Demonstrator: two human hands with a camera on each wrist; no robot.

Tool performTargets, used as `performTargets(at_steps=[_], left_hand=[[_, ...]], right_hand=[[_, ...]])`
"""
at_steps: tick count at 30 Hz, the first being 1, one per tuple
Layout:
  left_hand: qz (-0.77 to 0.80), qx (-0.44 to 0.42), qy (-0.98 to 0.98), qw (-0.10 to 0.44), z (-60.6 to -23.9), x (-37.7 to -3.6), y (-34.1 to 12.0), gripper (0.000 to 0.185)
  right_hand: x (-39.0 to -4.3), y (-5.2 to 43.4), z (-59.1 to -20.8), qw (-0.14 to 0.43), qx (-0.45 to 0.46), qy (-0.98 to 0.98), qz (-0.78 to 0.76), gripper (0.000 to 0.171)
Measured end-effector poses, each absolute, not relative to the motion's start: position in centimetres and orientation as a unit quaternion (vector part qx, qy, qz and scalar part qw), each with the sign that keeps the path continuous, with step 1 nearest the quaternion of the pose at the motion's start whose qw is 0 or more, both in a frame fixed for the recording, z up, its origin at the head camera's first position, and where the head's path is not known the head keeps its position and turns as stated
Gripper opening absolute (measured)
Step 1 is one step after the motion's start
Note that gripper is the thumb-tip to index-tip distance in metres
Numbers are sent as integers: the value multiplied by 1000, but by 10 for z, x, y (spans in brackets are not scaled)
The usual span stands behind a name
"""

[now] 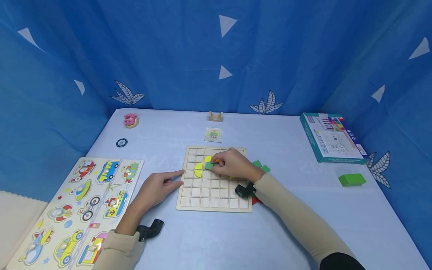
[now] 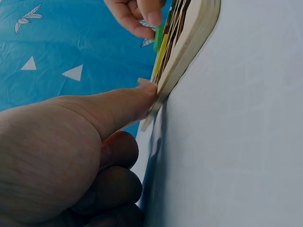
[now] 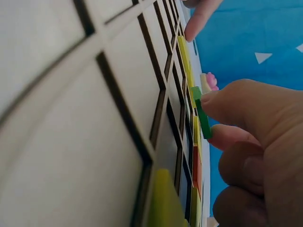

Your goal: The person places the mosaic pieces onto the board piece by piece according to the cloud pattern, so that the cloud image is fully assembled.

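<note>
Green tile (image 1: 209, 166) pinched in my right hand (image 1: 233, 163); left hand (image 1: 156, 187) touches board (image 1: 195, 202) at left edge, grasping nothing; yellows (image 1: 198, 173) placed, greens (image 1: 266, 168) seemingly left beyond right edge.

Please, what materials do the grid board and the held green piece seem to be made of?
Grid board: probably wood, matt, by its pale beige, bare-looking edge.
Green piece: painted wood or plastic, smooth-looking; its even, solid green leaves this open.

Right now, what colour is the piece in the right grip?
Green. The piece shows best in the right wrist view.
</note>
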State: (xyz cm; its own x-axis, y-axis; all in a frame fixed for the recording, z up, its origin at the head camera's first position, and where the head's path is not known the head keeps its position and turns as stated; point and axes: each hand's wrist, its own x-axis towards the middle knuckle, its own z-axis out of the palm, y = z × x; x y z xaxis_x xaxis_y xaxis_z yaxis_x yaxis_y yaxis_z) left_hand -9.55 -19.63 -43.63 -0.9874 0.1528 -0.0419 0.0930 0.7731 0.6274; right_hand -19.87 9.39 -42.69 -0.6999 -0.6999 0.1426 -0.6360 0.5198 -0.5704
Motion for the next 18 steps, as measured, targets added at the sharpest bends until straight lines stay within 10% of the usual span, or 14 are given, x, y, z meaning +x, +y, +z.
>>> performTargets(at_steps=[18], left_hand=[[331,65,940,40,-437,-95,-196,41]], right_hand=[[-192,98,-415,51,-378,889,-254,30]])
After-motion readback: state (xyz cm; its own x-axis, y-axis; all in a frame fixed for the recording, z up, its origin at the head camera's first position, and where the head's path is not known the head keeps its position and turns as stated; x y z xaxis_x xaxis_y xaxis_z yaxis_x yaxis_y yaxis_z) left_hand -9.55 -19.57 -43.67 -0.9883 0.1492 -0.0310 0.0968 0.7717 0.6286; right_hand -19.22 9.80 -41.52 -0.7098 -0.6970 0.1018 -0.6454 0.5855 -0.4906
